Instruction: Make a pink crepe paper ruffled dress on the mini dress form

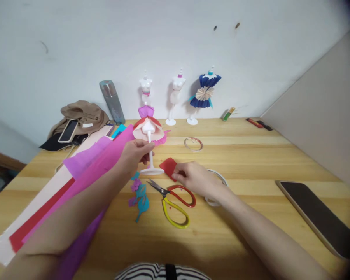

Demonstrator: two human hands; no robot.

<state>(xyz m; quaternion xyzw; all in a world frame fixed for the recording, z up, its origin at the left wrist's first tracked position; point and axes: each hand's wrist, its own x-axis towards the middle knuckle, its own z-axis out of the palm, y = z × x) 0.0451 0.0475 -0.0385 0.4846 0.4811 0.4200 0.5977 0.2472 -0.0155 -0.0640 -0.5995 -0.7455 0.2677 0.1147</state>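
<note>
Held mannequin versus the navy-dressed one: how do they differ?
The held mannequin wears a red and pale pink skirt; the navy-dressed mannequin, pleats and a cream rosette. The left hand holds the held one's stand; the navy one stands untouched. Both have round white bases.

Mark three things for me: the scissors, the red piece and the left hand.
Scissors (163, 191), head view: on the pivot.
Red piece (168, 166), head view: on its uncovered part.
Left hand (134, 153), head view: on its back.

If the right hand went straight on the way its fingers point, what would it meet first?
Past the red piece it touches, the right hand would probably meet the white stand's round base first, though one view leaves depth unclear.
</note>
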